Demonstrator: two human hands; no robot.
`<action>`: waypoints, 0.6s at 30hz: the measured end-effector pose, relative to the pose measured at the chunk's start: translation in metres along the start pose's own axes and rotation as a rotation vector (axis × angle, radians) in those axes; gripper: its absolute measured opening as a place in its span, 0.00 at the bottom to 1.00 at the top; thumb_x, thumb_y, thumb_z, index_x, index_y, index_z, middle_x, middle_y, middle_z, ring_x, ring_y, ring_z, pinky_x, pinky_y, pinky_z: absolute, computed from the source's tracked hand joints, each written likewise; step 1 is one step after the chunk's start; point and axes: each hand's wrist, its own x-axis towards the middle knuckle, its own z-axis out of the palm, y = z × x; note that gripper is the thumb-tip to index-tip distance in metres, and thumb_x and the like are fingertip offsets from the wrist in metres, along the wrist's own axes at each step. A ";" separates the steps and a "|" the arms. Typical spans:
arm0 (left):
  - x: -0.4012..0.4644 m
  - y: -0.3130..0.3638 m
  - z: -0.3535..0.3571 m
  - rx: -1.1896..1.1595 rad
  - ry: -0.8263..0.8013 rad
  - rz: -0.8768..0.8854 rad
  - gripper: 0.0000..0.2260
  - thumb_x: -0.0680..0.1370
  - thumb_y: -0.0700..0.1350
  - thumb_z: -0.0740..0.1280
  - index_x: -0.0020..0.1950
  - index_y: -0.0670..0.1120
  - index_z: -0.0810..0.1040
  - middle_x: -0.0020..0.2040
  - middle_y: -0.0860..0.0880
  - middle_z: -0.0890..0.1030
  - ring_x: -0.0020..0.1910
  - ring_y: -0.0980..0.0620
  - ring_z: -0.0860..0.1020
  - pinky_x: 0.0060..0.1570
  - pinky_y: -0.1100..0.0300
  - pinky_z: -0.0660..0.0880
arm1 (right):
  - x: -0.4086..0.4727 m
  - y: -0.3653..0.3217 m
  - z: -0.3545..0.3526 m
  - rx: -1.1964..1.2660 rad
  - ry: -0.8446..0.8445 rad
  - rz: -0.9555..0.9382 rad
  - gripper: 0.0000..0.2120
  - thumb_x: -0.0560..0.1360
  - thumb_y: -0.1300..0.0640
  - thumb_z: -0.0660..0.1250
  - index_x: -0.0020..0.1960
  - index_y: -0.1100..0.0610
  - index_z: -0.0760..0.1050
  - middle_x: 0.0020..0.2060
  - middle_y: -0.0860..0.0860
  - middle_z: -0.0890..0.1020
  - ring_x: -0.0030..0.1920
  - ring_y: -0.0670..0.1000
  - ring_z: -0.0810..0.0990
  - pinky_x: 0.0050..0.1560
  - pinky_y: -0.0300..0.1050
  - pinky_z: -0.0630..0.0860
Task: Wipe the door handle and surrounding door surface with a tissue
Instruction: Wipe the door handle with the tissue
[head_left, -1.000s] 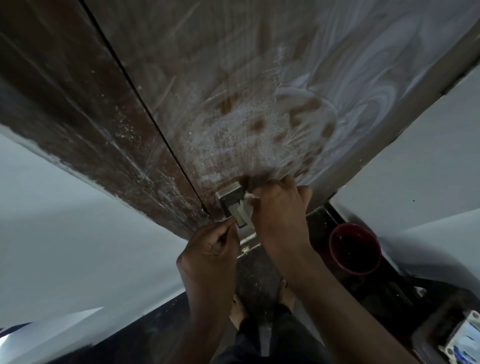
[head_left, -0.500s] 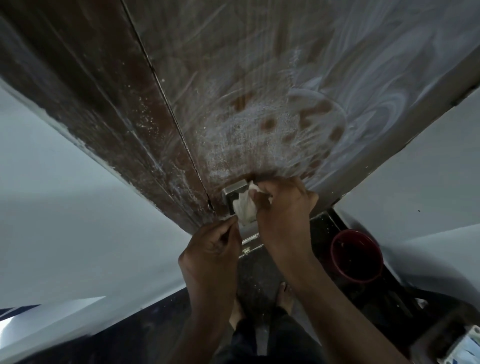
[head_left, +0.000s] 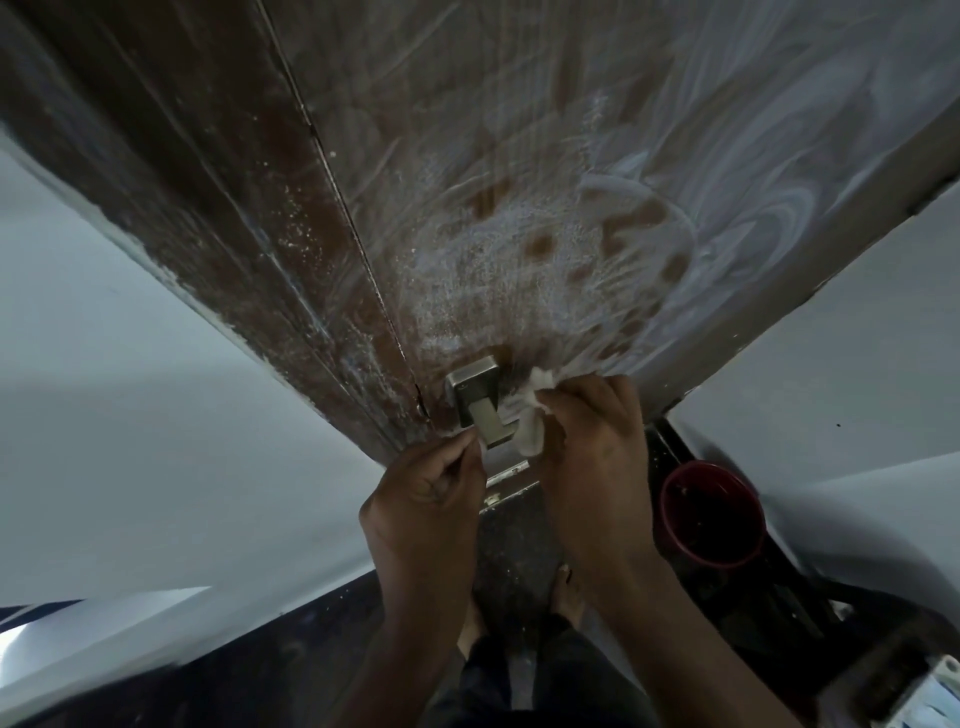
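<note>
The brown door carries white smears and speckled residue above a square metal door handle. My right hand is closed around a crumpled white tissue, which rests against the door just right of the handle's lever. My left hand is below the handle with its fingers curled. Its thumb and fingertips touch the lever's lower end, and nothing shows inside the hand.
A dark door frame runs along the left, with pale walls on both sides. A red bucket stands on the dark floor at the right. My bare feet are below the handle. A white box sits at the bottom right.
My right hand slid the tissue over the handle's lever, then off it to the right, so the lever shows again. My left hand stayed below the handle.
</note>
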 end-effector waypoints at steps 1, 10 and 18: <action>0.000 0.000 -0.001 -0.004 0.000 -0.001 0.10 0.75 0.43 0.74 0.56 0.52 0.87 0.49 0.62 0.86 0.47 0.68 0.83 0.50 0.73 0.78 | -0.002 0.002 0.003 0.018 0.023 0.021 0.08 0.74 0.65 0.71 0.52 0.63 0.83 0.47 0.55 0.83 0.49 0.54 0.77 0.46 0.48 0.78; 0.003 0.000 -0.005 -0.036 0.006 -0.005 0.10 0.75 0.41 0.75 0.54 0.52 0.88 0.47 0.62 0.86 0.46 0.68 0.83 0.47 0.76 0.76 | -0.001 -0.006 0.006 0.159 -0.123 0.012 0.09 0.76 0.61 0.68 0.54 0.60 0.82 0.52 0.53 0.79 0.52 0.51 0.78 0.49 0.27 0.70; 0.003 0.001 0.000 -0.002 -0.032 0.001 0.11 0.75 0.41 0.75 0.54 0.55 0.87 0.43 0.70 0.82 0.45 0.70 0.82 0.45 0.79 0.73 | -0.007 -0.011 0.011 0.069 -0.207 -0.102 0.10 0.73 0.63 0.72 0.54 0.61 0.82 0.51 0.54 0.80 0.51 0.52 0.77 0.48 0.39 0.78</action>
